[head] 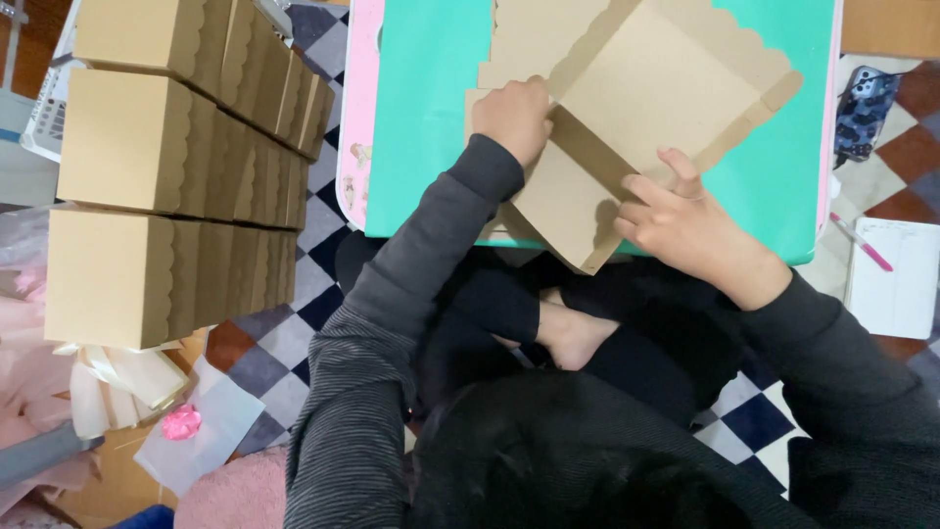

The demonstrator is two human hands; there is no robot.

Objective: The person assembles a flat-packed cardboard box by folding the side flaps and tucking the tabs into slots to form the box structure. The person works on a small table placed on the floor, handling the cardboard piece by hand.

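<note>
Brown cardboard box blank [646, 98] on teal table [431, 118], both your hands on it.
Your left hand [511, 118] presses fisted; right hand [681, 220] pinches near flap, fingers loosely curled.

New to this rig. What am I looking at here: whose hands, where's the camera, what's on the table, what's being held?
There is no machine here: one camera sits on a person's head and looks straight down, so the dark sleeves and both hands are that person's own. They sit on a checkered floor at a low table with a teal top. On it lies a flat brown cardboard box blank with scalloped edges, partly folded. The left hand presses a fold of the blank near its left side; the right hand grips its lower right flap. To the left stand stacks of finished brown boxes. On the right lie a phone, a pink pen and a white notebook.
</note>
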